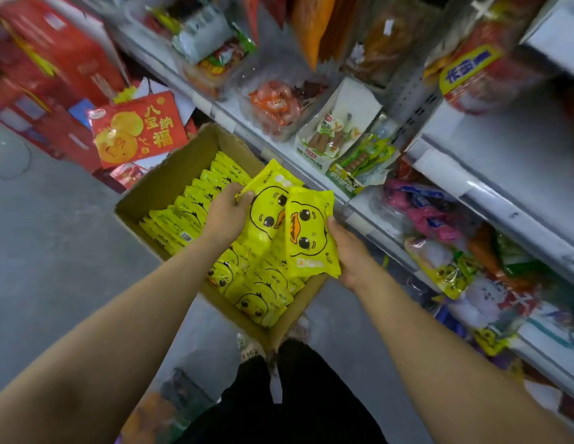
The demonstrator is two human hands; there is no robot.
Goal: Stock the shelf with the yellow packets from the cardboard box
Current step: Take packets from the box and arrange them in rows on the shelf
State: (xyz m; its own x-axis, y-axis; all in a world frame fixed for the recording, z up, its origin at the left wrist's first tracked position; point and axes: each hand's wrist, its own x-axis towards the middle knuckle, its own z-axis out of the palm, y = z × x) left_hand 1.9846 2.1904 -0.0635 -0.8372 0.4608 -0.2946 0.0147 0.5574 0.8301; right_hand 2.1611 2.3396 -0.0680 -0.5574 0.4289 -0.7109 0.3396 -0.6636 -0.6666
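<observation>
An open cardboard box point(170, 184) stands on the floor against the shelving, filled with several yellow duck-face packets point(183, 216). Above the box, my left hand point(226, 211) grips the left edge of one yellow packet point(268, 203). My right hand point(350, 251) holds a second yellow packet point(306, 233) from underneath, with its thumb on the packet's right edge. The two held packets overlap, the right one in front. The white shelf point(491, 193) lies to the right; more yellow duck packets point(449, 277) sit on a lower tier.
The shelf tiers hold sausage packs point(333, 136), pink packets point(420, 209) and other snacks. Red gift boxes point(138, 129) are stacked on the floor to the left of the box. My legs and shoes point(250, 347) stand right behind the box. Grey floor spreads to the left.
</observation>
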